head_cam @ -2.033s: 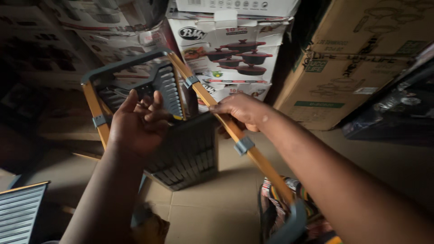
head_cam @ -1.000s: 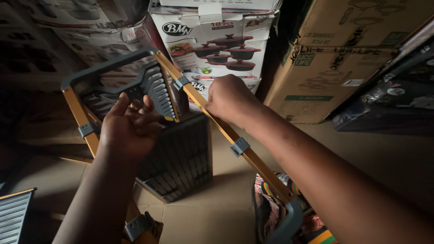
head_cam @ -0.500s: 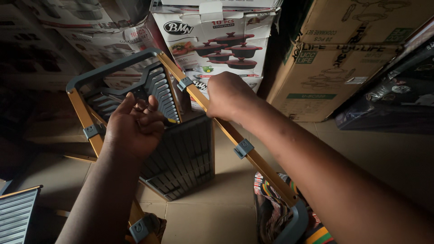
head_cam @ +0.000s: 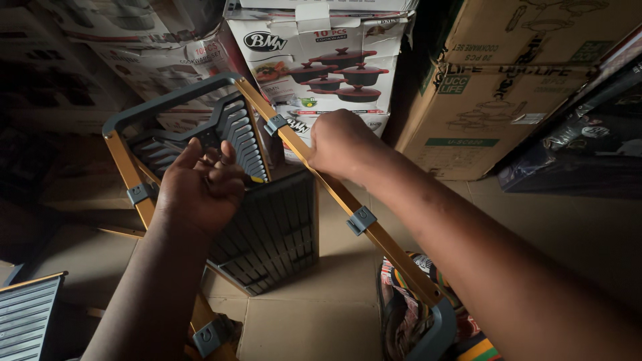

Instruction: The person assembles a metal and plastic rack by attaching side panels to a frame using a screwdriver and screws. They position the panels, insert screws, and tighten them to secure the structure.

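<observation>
— Rack (head_cam: 221, 144) frame, where is it?
— Tilted above the floor (head_cam: 314, 314), before the cardboard boxes (head_cam: 495, 100). My right hand (head_cam: 341, 144) is clenched around its yellow rail (head_cam: 348, 200); my left hand (head_cam: 200, 187) curls half-closed on the grey ribbed shelf (head_cam: 244, 137).

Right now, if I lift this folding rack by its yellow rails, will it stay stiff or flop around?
The rack would probably swing at its joints: grey clips join the yellow rail, and the slatted shelves hang at differing angles. It looks fairly light, being open slats. Right hand grips the rail; left hand holds a shelf.
</observation>
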